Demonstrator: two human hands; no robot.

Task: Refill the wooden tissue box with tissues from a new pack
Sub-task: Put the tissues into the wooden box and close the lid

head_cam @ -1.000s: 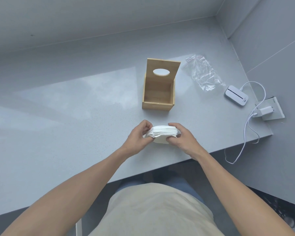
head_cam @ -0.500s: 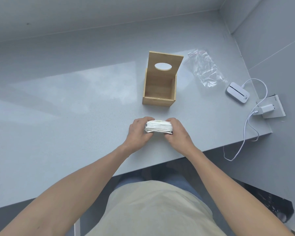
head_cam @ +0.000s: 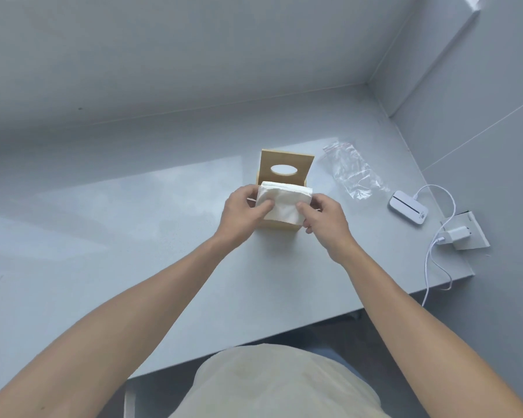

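The wooden tissue box (head_cam: 296,164) stands on the grey table (head_cam: 133,236), its lid with an oval hole raised upright at the back. A white stack of tissues (head_cam: 283,200) is held over the box's open top and hides most of the box. My left hand (head_cam: 242,211) grips the stack's left side, thumb on top. My right hand (head_cam: 323,217) grips its right side the same way. The box's front wall shows just under the stack.
An empty clear plastic bag (head_cam: 352,170) lies right of the box. Further right lie a small white device (head_cam: 408,211), a white charger (head_cam: 456,235) on a socket block and a white cable (head_cam: 432,267) hanging over the table's edge. Walls close the back and right.
Both hands have carried the tissue stack from the table's near edge forward to the top of the wooden box. The camera has also tilted up.
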